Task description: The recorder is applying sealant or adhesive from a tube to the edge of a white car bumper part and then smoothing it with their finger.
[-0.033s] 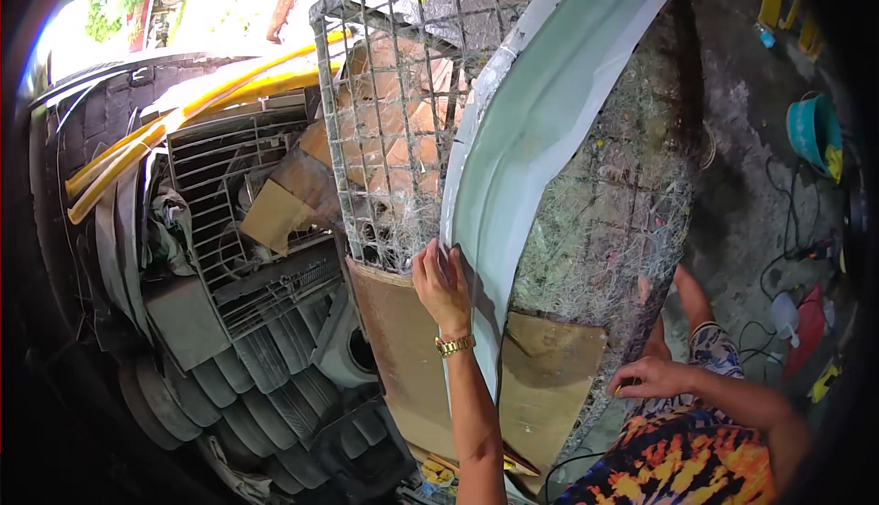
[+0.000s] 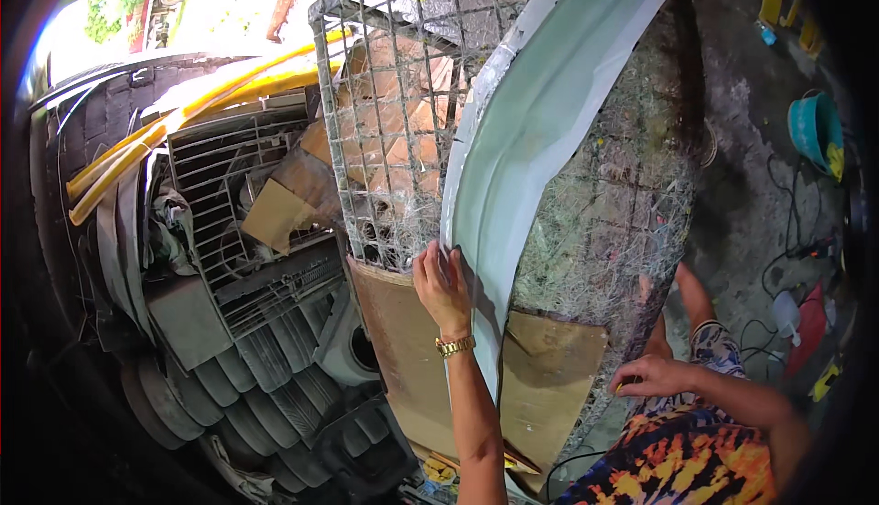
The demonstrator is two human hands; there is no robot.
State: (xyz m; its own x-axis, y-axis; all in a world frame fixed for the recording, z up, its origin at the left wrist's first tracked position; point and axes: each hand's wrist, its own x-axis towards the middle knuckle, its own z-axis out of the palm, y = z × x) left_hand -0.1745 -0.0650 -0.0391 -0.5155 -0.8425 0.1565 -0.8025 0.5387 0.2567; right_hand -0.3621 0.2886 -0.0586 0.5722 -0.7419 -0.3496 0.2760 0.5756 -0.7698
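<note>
A long, curved pale green moulded panel with white edges (image 2: 540, 139) lies across a mesh-topped bench (image 2: 595, 221). At the panel's lower left edge is my left hand (image 2: 441, 287), its fingers bent over the rim and the thumb side against the panel. The wrist wears a gold watch. Beyond the bench's right edge hangs my right hand (image 2: 657, 377), apart from the panel. Its fingers are curled, with a small yellowish bit at the fingertips that is too small to name. Brown boards (image 2: 549, 354) cover the bench's near end.
Stacked tyres (image 2: 265, 386) and a metal grille (image 2: 229, 221) fill the left side, with yellow bars (image 2: 183, 125) above. A teal bucket (image 2: 813, 130), cables (image 2: 787, 221) and a red piece (image 2: 806, 331) lie on the right floor.
</note>
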